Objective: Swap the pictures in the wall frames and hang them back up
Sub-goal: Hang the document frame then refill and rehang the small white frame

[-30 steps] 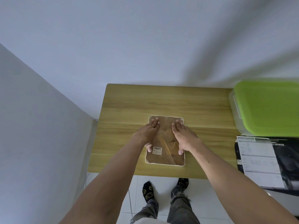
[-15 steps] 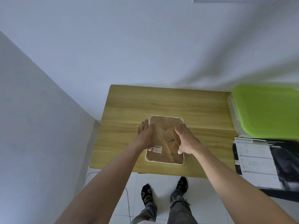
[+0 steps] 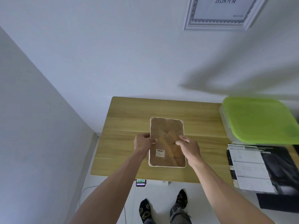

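"21x29.7CM" on wall frame (image 3: 221, 12), "SPECIFICATION" on sheet (image 3: 249, 165), sticker (image 3: 160, 153) barcode unreadable

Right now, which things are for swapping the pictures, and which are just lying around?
For the job:
- white frame face down on the table, gripped by the left hand and right hand
- silver frame on the wall

Just lying about:
- green-lidded box
- specification sheet
- phone

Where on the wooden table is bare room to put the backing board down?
Bare wood lies between the table's left edge and the left hand, and behind the frame toward the wall. The right is crowded: green-lidded box, black carton.
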`<state>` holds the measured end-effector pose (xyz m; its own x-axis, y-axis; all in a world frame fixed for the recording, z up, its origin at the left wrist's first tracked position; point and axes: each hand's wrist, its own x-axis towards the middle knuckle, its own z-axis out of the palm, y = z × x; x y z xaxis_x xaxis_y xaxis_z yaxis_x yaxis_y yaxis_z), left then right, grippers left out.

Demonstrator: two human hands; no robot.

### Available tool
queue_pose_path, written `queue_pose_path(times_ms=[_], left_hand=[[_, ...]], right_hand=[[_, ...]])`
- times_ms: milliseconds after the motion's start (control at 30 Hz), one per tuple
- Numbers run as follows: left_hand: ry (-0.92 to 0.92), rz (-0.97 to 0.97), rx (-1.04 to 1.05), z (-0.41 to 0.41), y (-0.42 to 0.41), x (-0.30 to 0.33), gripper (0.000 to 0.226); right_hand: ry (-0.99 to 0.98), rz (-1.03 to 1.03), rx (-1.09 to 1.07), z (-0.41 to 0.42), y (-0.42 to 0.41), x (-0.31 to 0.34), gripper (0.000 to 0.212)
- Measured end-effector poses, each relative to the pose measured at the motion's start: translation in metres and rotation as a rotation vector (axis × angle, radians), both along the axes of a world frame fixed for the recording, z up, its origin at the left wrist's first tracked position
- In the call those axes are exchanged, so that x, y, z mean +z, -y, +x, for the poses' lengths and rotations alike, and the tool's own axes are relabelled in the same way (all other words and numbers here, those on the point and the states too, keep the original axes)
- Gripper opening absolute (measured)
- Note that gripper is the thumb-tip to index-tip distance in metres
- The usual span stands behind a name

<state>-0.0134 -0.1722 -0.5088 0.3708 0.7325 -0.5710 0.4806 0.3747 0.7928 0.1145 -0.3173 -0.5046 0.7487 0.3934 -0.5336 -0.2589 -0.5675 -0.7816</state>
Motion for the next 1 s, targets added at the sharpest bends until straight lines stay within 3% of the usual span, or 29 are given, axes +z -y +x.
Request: queue_pose_path(times_ms=[167,333,433,533,633,733,867,1000], left_hand=[[0.108,0.027,-0.038,0.011,-0.003,0.032,0.045],[0.254,0.218,-0.129,0.027,0.009,0.081,0.030],[0.222,0.403,-0.108,0.036,0.020,0.113,0.033],[0.206,0.567,-0.118,0.051,0.038,0.136,0.010],[0.168,0.697,-0.163,0.070,0.054,0.143,0.037],[0.128,0.833,-0.225,0.091,0.077,0.151,0.011],[0.119,0.908,-0.344,0.116,0.111,0.168,0.031],[0.131,1.213,-0.507,0.133,0.136,0.182,0.042]], right_hand=[[0.107,0.111,0.001,0.013,0.003,0.034,0.042],[0.262,0.109,0.064,0.028,-0.001,0.073,0.045],[0.332,0.171,0.132,0.035,-0.014,0.107,0.043],[0.308,0.290,0.152,0.043,-0.023,0.146,0.041],[0.276,0.375,0.130,0.056,-0.027,0.173,0.044],[0.257,0.427,0.048,0.073,-0.010,0.196,0.045],[0.257,0.481,-0.049,0.103,0.025,0.217,0.029],[0.307,0.477,0.002,0.137,0.063,0.230,0.017]])
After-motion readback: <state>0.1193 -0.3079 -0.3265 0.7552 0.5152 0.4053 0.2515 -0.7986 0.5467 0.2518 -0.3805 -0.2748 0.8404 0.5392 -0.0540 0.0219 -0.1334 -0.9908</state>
